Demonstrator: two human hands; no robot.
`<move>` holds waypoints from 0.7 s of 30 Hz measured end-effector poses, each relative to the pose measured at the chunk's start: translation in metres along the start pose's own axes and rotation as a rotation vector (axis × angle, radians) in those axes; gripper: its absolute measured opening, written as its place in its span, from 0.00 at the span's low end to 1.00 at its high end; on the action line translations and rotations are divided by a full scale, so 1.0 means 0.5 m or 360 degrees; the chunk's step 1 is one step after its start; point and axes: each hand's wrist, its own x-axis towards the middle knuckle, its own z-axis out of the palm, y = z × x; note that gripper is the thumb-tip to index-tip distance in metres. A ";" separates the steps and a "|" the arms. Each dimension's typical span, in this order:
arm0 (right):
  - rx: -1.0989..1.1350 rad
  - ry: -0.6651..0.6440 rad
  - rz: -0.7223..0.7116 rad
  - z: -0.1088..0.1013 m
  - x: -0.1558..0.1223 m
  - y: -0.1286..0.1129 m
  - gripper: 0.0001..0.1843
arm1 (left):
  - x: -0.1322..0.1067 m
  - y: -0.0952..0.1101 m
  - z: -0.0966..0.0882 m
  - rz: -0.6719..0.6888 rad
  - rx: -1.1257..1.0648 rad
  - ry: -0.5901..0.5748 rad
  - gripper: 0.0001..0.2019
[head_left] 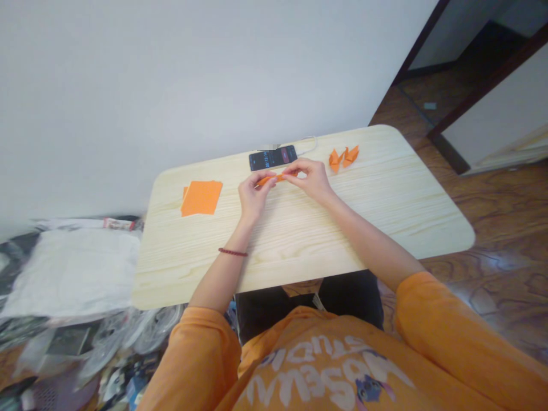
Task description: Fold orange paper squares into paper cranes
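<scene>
Between my two hands is a narrow folded strip of orange paper (279,178), held near the back middle of the table. My left hand (253,195) pinches its left part, thumb and fingers pressed together. At the other end, my right hand (311,179) grips the strip between thumb and fingertips. Parts of the paper are hidden by the fingers. Just behind the hands lies a phone (273,158) with a lit timer-like screen. Two folded orange paper figures (343,158) rest to the right of my right hand. A stack of square orange paper sheets (202,197) lies to the left.
The light wooden table (299,242) has rounded corners and stands against a white wall (205,74). A white cable (311,147) runs from the phone. Left of the table are a white cloth-like item (77,274) and assorted bags. A doorway (454,74) opens at right.
</scene>
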 end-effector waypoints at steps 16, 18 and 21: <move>-0.0049 -0.0104 -0.0035 -0.008 0.002 -0.001 0.14 | -0.001 0.003 0.000 -0.0076 0.0013 -0.0036 0.11; -0.0104 -0.0117 -0.0064 -0.009 0.002 -0.004 0.13 | -0.001 0.002 0.000 -0.0098 -0.0003 -0.0040 0.12; -0.0173 -0.0143 -0.0116 -0.009 0.000 -0.007 0.11 | -0.001 0.003 -0.001 -0.0122 -0.0027 -0.0056 0.13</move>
